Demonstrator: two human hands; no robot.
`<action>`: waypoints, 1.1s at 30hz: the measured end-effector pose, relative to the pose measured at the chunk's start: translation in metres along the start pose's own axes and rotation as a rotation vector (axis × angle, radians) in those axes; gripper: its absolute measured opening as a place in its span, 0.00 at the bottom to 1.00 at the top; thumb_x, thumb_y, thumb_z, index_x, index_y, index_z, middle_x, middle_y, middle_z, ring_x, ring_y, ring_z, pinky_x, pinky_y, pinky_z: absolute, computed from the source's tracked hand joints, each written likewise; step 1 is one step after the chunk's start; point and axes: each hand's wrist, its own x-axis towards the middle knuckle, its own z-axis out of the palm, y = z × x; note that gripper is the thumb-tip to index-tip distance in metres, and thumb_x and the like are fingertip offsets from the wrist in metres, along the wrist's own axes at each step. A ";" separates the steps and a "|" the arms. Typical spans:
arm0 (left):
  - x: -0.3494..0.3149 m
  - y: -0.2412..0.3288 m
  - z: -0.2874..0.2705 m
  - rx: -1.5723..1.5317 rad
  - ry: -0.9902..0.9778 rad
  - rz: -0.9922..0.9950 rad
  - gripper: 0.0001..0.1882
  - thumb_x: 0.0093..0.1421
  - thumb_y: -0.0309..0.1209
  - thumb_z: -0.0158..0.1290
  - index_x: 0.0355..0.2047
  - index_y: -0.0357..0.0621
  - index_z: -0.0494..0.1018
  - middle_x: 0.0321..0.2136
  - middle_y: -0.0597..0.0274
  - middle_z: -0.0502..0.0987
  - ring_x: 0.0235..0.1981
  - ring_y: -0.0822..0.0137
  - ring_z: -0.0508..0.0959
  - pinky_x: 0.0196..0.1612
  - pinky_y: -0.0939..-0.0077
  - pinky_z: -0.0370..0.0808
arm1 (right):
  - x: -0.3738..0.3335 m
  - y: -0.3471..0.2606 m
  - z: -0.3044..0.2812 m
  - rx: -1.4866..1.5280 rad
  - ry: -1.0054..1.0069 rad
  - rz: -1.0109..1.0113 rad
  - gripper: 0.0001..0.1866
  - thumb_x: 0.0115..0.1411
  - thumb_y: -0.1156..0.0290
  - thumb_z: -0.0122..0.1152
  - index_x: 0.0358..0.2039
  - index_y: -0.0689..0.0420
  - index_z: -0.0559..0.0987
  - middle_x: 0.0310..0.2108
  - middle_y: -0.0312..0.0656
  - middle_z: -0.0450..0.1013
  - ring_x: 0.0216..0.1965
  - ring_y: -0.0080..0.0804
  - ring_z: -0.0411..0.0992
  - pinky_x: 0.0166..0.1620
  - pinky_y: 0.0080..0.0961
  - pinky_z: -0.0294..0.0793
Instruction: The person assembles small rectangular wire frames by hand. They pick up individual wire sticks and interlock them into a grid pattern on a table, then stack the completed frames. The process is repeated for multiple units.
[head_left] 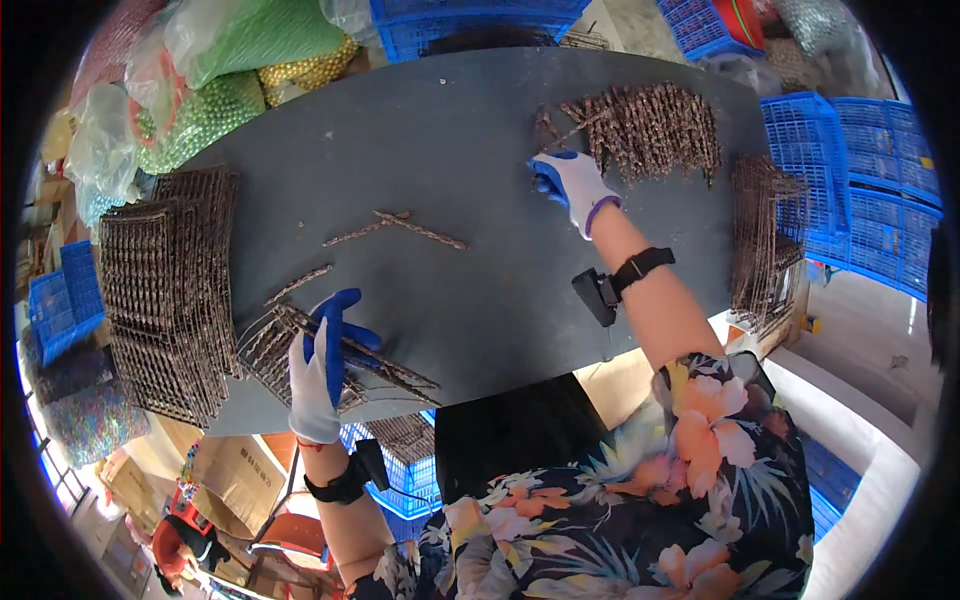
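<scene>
My left hand [318, 362], in a white glove with blue fingers, is at the table's near left, over a dark brown wire rack [265, 350]. Several thin, speckled brown sticks [395, 372] pass under its fingers and jut out to the right; the hand appears closed on them, though its index finger points away. My right hand [575, 188], gloved alike, is at the far right with its fingers curled together, beside a heap of similar brown sticks [655, 130]. What those fingertips hold, if anything, is hidden. A few loose sticks [430, 236] lie mid-table.
Stacked brown wire racks stand at the table's left [165, 300] and right [765, 240] ends. Blue crates [870, 190] are piled beyond the right end, another blue crate [470, 25] behind the far edge. Bags of green beads [205, 115] crowd the far left.
</scene>
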 end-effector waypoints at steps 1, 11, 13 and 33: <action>0.000 0.001 0.001 0.017 0.005 0.012 0.23 0.72 0.43 0.41 0.55 0.38 0.72 0.26 0.56 0.79 0.27 0.69 0.79 0.33 0.77 0.75 | -0.002 -0.003 0.001 0.026 -0.012 0.086 0.09 0.58 0.62 0.66 0.27 0.55 0.80 0.23 0.35 0.75 0.23 0.20 0.71 0.28 0.19 0.69; 0.000 0.001 -0.005 -0.004 -0.002 -0.008 0.23 0.72 0.43 0.42 0.54 0.38 0.73 0.27 0.57 0.79 0.27 0.70 0.79 0.30 0.79 0.74 | -0.034 0.035 -0.064 -0.839 0.344 -0.333 0.17 0.53 0.58 0.66 0.32 0.59 0.80 0.25 0.44 0.77 0.30 0.39 0.77 0.38 0.36 0.74; 0.003 -0.001 -0.002 -0.026 -0.002 0.008 0.23 0.72 0.43 0.42 0.54 0.38 0.73 0.27 0.57 0.79 0.27 0.70 0.79 0.30 0.79 0.74 | -0.028 0.029 -0.057 -0.904 0.322 -0.295 0.18 0.53 0.54 0.64 0.33 0.57 0.80 0.31 0.45 0.78 0.37 0.44 0.77 0.43 0.40 0.74; -0.012 -0.001 -0.012 -0.029 0.018 0.043 0.22 0.72 0.41 0.41 0.54 0.37 0.72 0.28 0.57 0.81 0.27 0.69 0.81 0.32 0.77 0.77 | -0.058 0.044 0.120 -1.177 -0.031 -0.898 0.12 0.56 0.61 0.64 0.38 0.50 0.77 0.39 0.40 0.72 0.45 0.41 0.70 0.48 0.40 0.67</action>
